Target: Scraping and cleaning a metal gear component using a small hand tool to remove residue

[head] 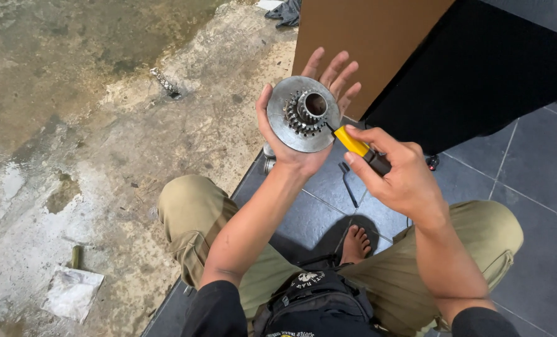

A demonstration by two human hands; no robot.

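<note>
Prying or scraping at a sprocket assembly (304, 113), judged from the pose: left hand (297, 134) cupped behind and under the round metal disc, fingers spread past its far rim, holding it face-up at chest height above the crossed legs. Right hand (398, 171) clenched around a yellow-handled screwdriver (359, 147), thumb and forefinger pinching the grip, tip touching the disc's right edge just beside the toothed hub. Next move likely calling for a steady brace from the left palm and a small, controlled push of the tip, lest it skid off toward the fingers. Disc dull grey, worn and grimy, with a stack of small gear teeth around a hollow centre bore. Below, dark floor tiles (540, 175); at left, stained concrete floor (103, 125); behind, a brown board (366, 37).
</note>
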